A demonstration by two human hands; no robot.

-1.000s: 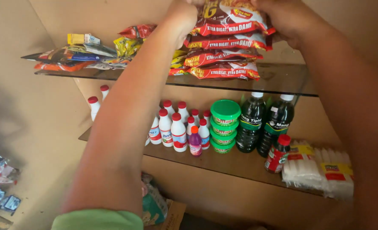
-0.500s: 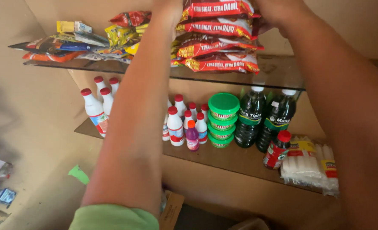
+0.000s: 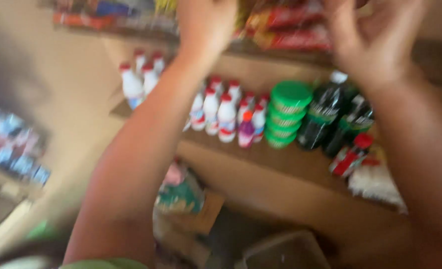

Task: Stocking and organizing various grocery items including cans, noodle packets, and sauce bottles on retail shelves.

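The picture is blurred by motion. My left hand [image 3: 206, 27] is raised to the upper shelf [image 3: 280, 54], just left of a stack of red snack packets [image 3: 290, 25]; its fingertips run out of the top of the view. My right hand [image 3: 375, 42] is lifted to the right of the stack, palm showing and fingers spread, with nothing in it. Both arms reach up across the view.
On the lower shelf [image 3: 290, 162] stand white red-capped bottles [image 3: 221, 112], stacked green tubs [image 3: 288, 112], dark bottles [image 3: 325, 119], a small red bottle [image 3: 350, 157] and white packets [image 3: 375, 182]. Below are a bag [image 3: 181, 192] and a grey container [image 3: 285, 251]. Sachets [image 3: 11, 144] hang at left.
The view has tipped down and blurred. My right hand has come off the red packets and spread its fingers; the stack stays on the upper shelf.
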